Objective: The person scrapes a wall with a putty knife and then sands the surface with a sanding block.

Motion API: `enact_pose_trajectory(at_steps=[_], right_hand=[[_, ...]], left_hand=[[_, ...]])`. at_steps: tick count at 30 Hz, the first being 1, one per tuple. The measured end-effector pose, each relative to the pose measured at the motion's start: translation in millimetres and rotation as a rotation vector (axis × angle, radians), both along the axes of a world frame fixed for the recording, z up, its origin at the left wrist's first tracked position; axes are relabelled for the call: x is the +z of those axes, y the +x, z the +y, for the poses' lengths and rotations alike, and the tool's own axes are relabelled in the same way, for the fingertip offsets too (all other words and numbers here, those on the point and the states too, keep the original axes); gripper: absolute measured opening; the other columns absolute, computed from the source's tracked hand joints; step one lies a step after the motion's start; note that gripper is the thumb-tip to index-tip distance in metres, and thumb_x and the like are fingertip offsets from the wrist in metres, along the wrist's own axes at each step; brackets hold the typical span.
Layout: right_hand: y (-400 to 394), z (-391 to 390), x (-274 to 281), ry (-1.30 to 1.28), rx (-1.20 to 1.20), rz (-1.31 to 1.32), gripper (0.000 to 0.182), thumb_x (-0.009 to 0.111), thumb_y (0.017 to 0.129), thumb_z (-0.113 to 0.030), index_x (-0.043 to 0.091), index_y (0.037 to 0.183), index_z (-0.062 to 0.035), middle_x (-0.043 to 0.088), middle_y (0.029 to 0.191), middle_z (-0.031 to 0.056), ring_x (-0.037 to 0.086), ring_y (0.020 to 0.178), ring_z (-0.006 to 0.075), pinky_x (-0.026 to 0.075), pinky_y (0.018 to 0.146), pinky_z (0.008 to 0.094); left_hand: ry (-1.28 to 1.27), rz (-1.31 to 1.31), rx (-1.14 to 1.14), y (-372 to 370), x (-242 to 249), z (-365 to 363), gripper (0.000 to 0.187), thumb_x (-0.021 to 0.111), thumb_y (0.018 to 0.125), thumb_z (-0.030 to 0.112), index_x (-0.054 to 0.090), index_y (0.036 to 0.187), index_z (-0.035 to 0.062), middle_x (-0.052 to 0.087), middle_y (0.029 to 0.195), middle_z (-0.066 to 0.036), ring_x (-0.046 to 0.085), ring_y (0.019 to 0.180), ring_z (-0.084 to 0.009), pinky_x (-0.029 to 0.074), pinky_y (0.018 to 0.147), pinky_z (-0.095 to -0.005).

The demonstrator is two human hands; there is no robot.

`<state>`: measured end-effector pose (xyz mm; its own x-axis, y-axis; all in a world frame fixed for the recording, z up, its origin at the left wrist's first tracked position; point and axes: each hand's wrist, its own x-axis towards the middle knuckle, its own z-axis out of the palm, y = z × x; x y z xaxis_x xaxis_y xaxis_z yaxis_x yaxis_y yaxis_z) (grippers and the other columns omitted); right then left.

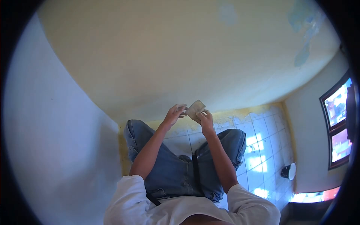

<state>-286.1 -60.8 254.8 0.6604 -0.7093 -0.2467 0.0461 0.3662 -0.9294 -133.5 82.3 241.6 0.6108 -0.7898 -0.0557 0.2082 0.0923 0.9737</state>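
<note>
A small, brownish, roughly square sheet (195, 109), perhaps sandpaper, is pinched in my right hand (206, 120) in front of the yellowish wall (150, 56). My left hand (175, 114) is just left of the sheet, its fingers spread and pointing toward the sheet's left edge. Whether those fingertips touch the sheet is hard to tell. Both forearms reach forward over my bent legs in blue jeans (168, 165).
A white wall (63, 123) meets the yellowish wall at the left. Glossy floor tiles (268, 146) reflect light at the right. A dark bucket with a white top (288, 171) stands by the right wall, below a dark-framed window (332, 129). Peeled patches mark the upper right wall.
</note>
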Motion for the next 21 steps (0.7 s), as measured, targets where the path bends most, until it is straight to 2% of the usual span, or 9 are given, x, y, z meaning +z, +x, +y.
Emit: enact_pose_trajectory(at_steps=[2, 5, 6, 7, 10, 13, 16, 19, 21], right_hand=[[6.9, -7.5, -8.5, 0.109, -0.079, 0.019, 0.033, 0.064, 0.096, -0.003, 0.062, 0.128, 0.0069, 0.067, 0.121, 0.0174, 0.070, 0.110, 0.0281, 0.063, 0.095, 0.0400], [33.1, -58.1, -66.6, 0.201, -0.175, -0.076, 0.038, 0.060, 0.098, 0.001, 0.052, 0.134, 0.0092, 0.064, 0.125, 0.0219, 0.069, 0.117, 0.0360, 0.064, 0.102, 0.0479], [42.8, -69.6, -73.8, 0.220, -0.198, -0.175, 0.039, 0.057, 0.097, 0.005, 0.050, 0.135, 0.0115, 0.062, 0.128, 0.0246, 0.066, 0.122, 0.0392, 0.065, 0.102, 0.0504], [59.0, -76.9, -54.1, 0.405, -0.289, -0.141, 0.039, 0.055, 0.098, 0.007, 0.048, 0.135, 0.0143, 0.061, 0.129, 0.0262, 0.065, 0.123, 0.0412, 0.065, 0.103, 0.0517], [106.0, -73.9, 0.3, 0.245, -0.338, 0.043, 0.038, 0.052, 0.101, 0.006, 0.046, 0.137, 0.0165, 0.058, 0.132, 0.0289, 0.063, 0.125, 0.0435, 0.065, 0.103, 0.0524], [152.6, -117.9, 5.4, 0.267, -0.195, -0.034, 0.039, 0.048, 0.106, -0.003, 0.045, 0.139, 0.0161, 0.056, 0.140, 0.0290, 0.063, 0.125, 0.0452, 0.062, 0.104, 0.0548], [174.1, -142.6, 30.6, 0.353, -0.050, -0.008, 0.044, 0.040, 0.109, -0.021, 0.051, 0.138, 0.0099, 0.059, 0.132, 0.0283, 0.063, 0.121, 0.0485, 0.060, 0.100, 0.0623], [170.2, -104.3, 95.6, 0.577, -0.265, -0.005, 0.054, 0.032, 0.110, -0.033, 0.043, 0.152, -0.0008, 0.047, 0.151, 0.0254, 0.051, 0.138, 0.0453, 0.047, 0.111, 0.0648], [163.4, -93.5, 92.1, 0.512, -0.309, -0.055, 0.062, 0.033, 0.111, -0.042, 0.029, 0.160, -0.0041, 0.031, 0.164, 0.0242, 0.040, 0.148, 0.0402, 0.037, 0.120, 0.0629]], left_hand=[[0.031, 0.119, 0.035, 7.4, -26.5, -0.6, 0.042, 0.064, 0.108, 0.038, 0.066, 0.132, 0.0038, 0.075, 0.115, -0.009, 0.074, 0.099, -0.0193, 0.056, 0.088, -0.0365], [0.190, -0.096, 0.148, 26.8, -40.0, -11.3, 0.038, 0.061, 0.108, 0.035, 0.067, 0.128, 0.0023, 0.076, 0.112, -0.012, 0.075, 0.097, -0.0221, 0.056, 0.089, -0.0375], [0.160, -0.138, 0.150, 27.6, -42.6, -10.8, 0.037, 0.061, 0.108, 0.033, 0.067, 0.127, 0.0017, 0.076, 0.113, -0.013, 0.075, 0.096, -0.0229, 0.056, 0.089, -0.0376], [0.115, -0.190, 0.161, 35.5, -37.7, -15.5, 0.037, 0.061, 0.107, 0.032, 0.067, 0.126, 0.0011, 0.076, 0.114, -0.014, 0.076, 0.096, -0.0237, 0.057, 0.089, -0.0378], [0.086, -0.280, 0.181, 48.6, -57.3, -31.8, 0.034, 0.063, 0.104, 0.026, 0.067, 0.127, 0.0014, 0.076, 0.118, -0.016, 0.076, 0.095, -0.0288, 0.057, 0.090, -0.0393], [0.167, -0.428, 0.179, 49.8, -69.1, -36.3, 0.034, 0.064, 0.103, 0.026, 0.067, 0.128, 0.0032, 0.076, 0.121, -0.016, 0.076, 0.094, -0.0315, 0.057, 0.091, -0.0411], [0.195, -0.428, 0.121, 37.3, -46.7, -23.7, 0.033, 0.064, 0.103, 0.026, 0.067, 0.128, 0.0045, 0.075, 0.122, -0.016, 0.076, 0.094, -0.0331, 0.057, 0.092, -0.0427], [0.227, -0.443, 0.098, 39.9, -42.7, -22.4, 0.033, 0.065, 0.102, 0.026, 0.067, 0.128, 0.0045, 0.075, 0.123, -0.016, 0.076, 0.095, -0.0334, 0.057, 0.092, -0.0432], [0.281, -0.473, 0.113, 43.0, -41.9, -22.5, 0.032, 0.065, 0.103, 0.026, 0.067, 0.127, 0.0044, 0.075, 0.123, -0.016, 0.075, 0.098, -0.0335, 0.057, 0.093, -0.0432]])
